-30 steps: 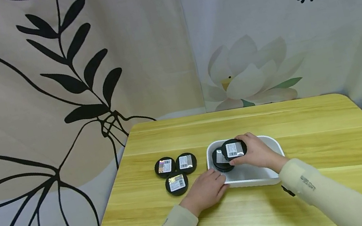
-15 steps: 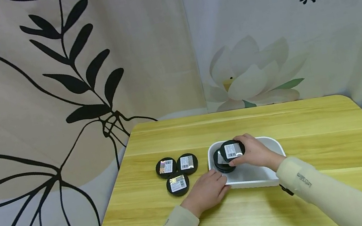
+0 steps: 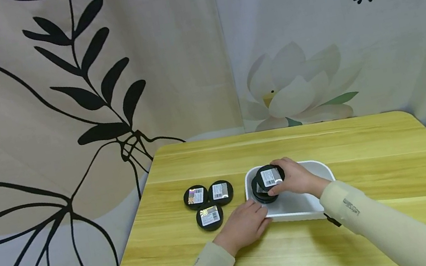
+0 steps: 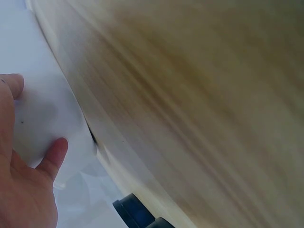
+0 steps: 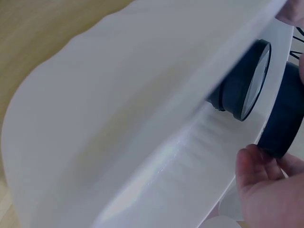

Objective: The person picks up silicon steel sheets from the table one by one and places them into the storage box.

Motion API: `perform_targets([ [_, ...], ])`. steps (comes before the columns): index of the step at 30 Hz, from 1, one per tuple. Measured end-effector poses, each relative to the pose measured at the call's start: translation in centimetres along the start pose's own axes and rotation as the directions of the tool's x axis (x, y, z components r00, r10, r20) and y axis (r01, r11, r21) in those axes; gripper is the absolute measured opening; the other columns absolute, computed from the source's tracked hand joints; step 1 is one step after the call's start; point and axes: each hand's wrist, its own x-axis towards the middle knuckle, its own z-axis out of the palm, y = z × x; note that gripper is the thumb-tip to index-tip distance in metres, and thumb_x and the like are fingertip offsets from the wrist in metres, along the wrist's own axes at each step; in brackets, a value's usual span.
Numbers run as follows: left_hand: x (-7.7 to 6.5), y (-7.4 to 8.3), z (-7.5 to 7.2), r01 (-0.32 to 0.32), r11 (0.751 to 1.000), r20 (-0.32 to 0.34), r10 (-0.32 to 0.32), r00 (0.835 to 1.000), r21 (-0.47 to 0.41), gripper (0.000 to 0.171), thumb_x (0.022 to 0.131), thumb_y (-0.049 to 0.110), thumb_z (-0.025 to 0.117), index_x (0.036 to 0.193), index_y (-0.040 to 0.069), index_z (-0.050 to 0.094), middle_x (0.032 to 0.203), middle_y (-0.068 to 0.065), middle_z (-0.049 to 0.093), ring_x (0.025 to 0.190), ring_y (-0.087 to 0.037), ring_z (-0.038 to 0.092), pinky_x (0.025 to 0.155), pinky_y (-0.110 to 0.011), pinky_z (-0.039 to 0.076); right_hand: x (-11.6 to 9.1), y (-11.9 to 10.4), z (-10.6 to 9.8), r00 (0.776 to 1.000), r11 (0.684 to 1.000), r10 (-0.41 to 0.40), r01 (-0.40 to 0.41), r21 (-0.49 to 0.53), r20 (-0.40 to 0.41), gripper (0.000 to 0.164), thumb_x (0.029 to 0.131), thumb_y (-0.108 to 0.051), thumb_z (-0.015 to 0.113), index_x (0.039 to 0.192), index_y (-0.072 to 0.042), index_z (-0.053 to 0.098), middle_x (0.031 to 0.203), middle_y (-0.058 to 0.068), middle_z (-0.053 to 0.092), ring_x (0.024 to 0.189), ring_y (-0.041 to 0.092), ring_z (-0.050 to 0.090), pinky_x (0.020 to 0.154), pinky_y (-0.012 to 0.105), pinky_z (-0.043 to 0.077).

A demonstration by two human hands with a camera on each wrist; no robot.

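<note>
The right hand pinches a flat round black jar by its edge, its barcode label facing up. This jar is held above a stack of black jars at the left end of a white plastic bin, hiding part of it in the head view. The left hand grips the bin's near left corner, with fingertips at the rim. In the left wrist view, its thumb presses the outside of the bin wall.
Left of the bin, three more black jars lie close together, labels up, on the wooden table. A printed curtain hangs behind the table's far edge.
The right hand has moved slightly left with the jar, which now covers more of the stack below. The left hand stays on the bin corner.
</note>
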Motion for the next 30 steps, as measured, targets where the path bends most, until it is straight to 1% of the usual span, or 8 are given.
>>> perform_targets([
  [6, 0.2, -0.1, -0.2, -0.010, 1.000, -0.003, 0.010, 1.000, 0.009, 0.025, 0.095, 0.041, 0.040, 0.084, 0.022, 0.051, 0.090, 0.009, 0.052, 0.087, -0.010, 0.043, 0.081, -0.027, 0.040, 0.3, -0.2, -0.1, 1.000, 1.000, 0.013, -0.014, 0.020, 0.027, 0.093, 0.058, -0.043, 0.084, 0.131, -0.003, 0.042, 0.122, 0.014, 0.046, 0.100, 0.025, 0.048, 0.086, 0.042, 0.039],
  [14, 0.2, 0.0, -0.3, -0.006, 1.000, 0.000, 0.006, 1.000, 0.013, 0.024, 0.095, 0.042, 0.041, 0.085, 0.022, 0.051, 0.091, 0.009, 0.052, 0.087, -0.010, 0.043, 0.081, -0.026, 0.041, 0.5, -0.8, 0.1, 0.998, 0.997, 0.036, -0.039, 0.061, 0.053, 0.091, 0.058, -0.033, 0.086, 0.133, -0.005, 0.042, 0.127, 0.015, 0.045, 0.108, 0.027, 0.046, 0.090, 0.044, 0.037],
  [20, -0.1, 0.3, 0.1, 0.001, 1.000, 0.014, -0.001, 1.000, 0.004, 0.026, 0.095, 0.043, 0.040, 0.084, 0.023, 0.051, 0.092, 0.010, 0.053, 0.087, -0.010, 0.043, 0.082, -0.027, 0.041, 0.6, -0.6, 0.7, 0.992, 0.991, 0.084, -0.094, 0.100, 0.097, 0.095, 0.056, -0.030, 0.087, 0.135, -0.007, 0.040, 0.131, 0.014, 0.043, 0.113, 0.027, 0.043, 0.095, 0.045, 0.034],
  [26, -0.1, 0.2, 0.1, 0.001, 1.000, -0.001, -0.001, 1.000, 0.010, 0.026, 0.095, 0.043, 0.040, 0.084, 0.023, 0.051, 0.092, 0.010, 0.053, 0.087, -0.010, 0.042, 0.081, -0.026, 0.040, 0.8, -1.1, 0.7, 0.989, 0.987, 0.105, -0.116, 0.109, 0.100, 0.093, 0.057, -0.027, 0.087, 0.135, -0.008, 0.041, 0.132, 0.013, 0.043, 0.115, 0.027, 0.042, 0.096, 0.045, 0.033],
  [30, 0.0, 0.1, 0.2, -0.004, 1.000, -0.004, 0.005, 1.000, 0.012, 0.026, 0.095, 0.043, 0.040, 0.084, 0.022, 0.051, 0.091, 0.009, 0.053, 0.086, -0.010, 0.042, 0.080, -0.026, 0.040, 0.9, -1.3, 0.6, 0.990, 0.989, 0.097, -0.107, 0.103, 0.099, 0.092, 0.057, -0.024, 0.087, 0.134, -0.006, 0.041, 0.131, 0.014, 0.044, 0.116, 0.028, 0.042, 0.096, 0.045, 0.033],
])
